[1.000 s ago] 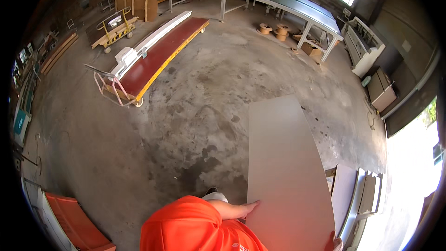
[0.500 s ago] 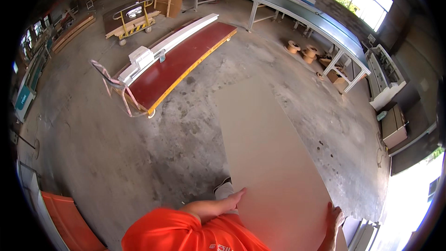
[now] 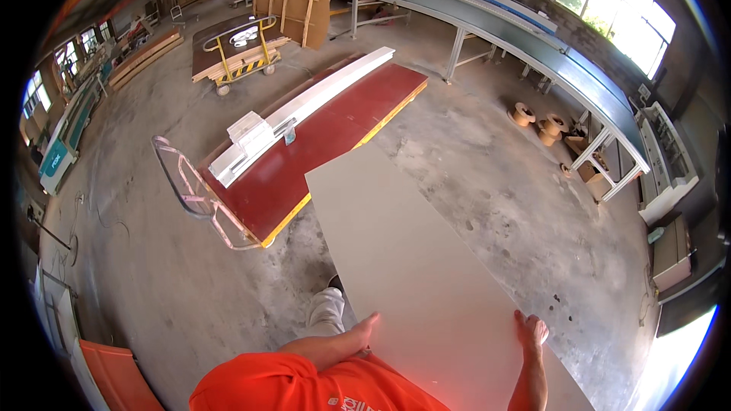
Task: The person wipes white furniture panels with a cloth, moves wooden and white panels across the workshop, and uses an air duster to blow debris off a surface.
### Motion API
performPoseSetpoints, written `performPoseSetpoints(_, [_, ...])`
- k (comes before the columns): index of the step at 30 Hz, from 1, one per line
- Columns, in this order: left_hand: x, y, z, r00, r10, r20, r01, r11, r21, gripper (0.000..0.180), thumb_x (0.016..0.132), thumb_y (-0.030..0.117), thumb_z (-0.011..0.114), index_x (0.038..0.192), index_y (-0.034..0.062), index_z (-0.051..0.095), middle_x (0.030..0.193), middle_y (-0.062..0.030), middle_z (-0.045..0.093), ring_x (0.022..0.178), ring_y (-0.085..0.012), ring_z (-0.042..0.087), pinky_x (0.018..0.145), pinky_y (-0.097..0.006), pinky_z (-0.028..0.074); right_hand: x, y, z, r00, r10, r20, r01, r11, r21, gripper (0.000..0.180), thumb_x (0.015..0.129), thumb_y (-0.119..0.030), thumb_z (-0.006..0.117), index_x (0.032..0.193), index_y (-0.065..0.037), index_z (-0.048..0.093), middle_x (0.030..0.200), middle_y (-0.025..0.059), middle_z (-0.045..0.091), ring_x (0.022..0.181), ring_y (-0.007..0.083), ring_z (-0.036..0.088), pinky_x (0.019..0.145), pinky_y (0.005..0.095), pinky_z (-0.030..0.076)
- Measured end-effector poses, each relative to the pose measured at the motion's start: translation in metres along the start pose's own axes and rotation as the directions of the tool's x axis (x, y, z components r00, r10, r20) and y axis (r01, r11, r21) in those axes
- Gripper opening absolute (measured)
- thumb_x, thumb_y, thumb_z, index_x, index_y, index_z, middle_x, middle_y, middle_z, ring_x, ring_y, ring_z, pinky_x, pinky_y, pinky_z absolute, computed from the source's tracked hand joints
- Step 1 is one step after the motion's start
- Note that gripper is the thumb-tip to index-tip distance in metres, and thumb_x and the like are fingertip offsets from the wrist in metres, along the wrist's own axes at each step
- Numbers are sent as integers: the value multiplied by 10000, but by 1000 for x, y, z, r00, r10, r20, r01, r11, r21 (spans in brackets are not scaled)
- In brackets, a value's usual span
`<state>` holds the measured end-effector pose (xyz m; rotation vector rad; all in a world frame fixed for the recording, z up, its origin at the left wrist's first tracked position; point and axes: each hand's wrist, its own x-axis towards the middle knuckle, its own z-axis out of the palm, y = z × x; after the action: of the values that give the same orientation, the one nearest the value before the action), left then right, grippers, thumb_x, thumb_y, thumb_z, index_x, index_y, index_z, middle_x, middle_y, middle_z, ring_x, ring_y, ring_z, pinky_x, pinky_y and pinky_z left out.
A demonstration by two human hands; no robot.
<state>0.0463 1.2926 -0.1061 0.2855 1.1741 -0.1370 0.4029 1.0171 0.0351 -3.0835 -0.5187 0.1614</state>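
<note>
A long, flat grey panel [image 3: 411,259] stretches out in front of me, tilted away from my body. My left hand [image 3: 364,332] grips its left edge close to my waist, with the thumb on the face and the fingers hidden underneath. On the right edge, my right hand [image 3: 531,329] is closed around the panel. The panel's far end overlaps the near side of a low trolley [image 3: 343,125] with a dark red deck in my view; whether they touch I cannot tell. White long profiles [image 3: 320,91] and a small white stack [image 3: 250,133] lie on that deck.
The trolley's pink metal handle [image 3: 199,190] rises at its left end. A long conveyor-like machine table [image 3: 525,42] runs along the back right, with brown spools [image 3: 552,125] beneath. A yellow-handled cart [image 3: 244,53] stands farther back. An orange panel [image 3: 118,373] is at lower left.
The panel's far end has swung left toward the red trolley, which now appears nearer. My view has turned left and up a little. Both hands keep their hold.
</note>
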Motion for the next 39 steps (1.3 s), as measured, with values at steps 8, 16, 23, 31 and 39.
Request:
performPoseSetpoints(8, [78, 240, -86, 998, 32, -49, -25, 992, 126, 599, 1017, 496, 505, 1432, 64, 497, 1456, -121, 539, 1316, -314, 533, 1057, -522, 461, 65, -185, 3, 899, 255, 356, -274, 962, 1, 667, 857, -623, 637, 955, 27, 752, 981, 225, 740, 964, 370, 710, 854, 456, 534])
performPoseSetpoints(16, [154, 459, -81, 964, 228, 138, -211, 969, -128, 680, 1002, 548, 498, 1396, -6, 497, 1421, -159, 550, 1291, -324, 544, 1058, -541, 463, 36, -113, 3, 705, 461, 539, -615, 776, 140, 624, 866, -562, 713, 847, 62, 737, 752, 121, 701, 624, 197, 649, 601, 387, 528])
performPoseSetpoints(23, [17, 256, -80, 983, 63, 172, -76, 995, 71, 737, 996, 590, 507, 1508, 71, 399, 1502, -89, 478, 1358, -261, 468, 1078, -444, 421, 78, -216, 63, 716, 417, 560, -633, 727, 267, 577, 899, -542, 690, 760, 18, 697, 675, 57, 632, 565, 156, 559, 526, 366, 448])
performPoseSetpoints(31, [56, 355, -94, 998, -56, 39, 43, 960, 276, 753, 955, 582, 605, 1339, -62, 538, 1354, -178, 595, 1228, -285, 584, 957, -456, 514, 90, -291, 68, 742, 396, 541, -615, 724, 313, 547, 868, -532, 725, 762, 3, 686, 685, 39, 619, 593, 158, 562, 539, 358, 454])
performPoseSetpoints(39, [158, 558, -141, 981, 194, 4, -193, 973, 129, 776, 950, 549, 633, 1356, -101, 514, 1381, -205, 570, 1220, -316, 583, 1016, -462, 487, 105, -406, 161, 720, 328, 611, -649, 630, 426, 629, 915, -591, 636, 691, -3, 649, 575, 28, 529, 490, 134, 448, 452, 363, 346])
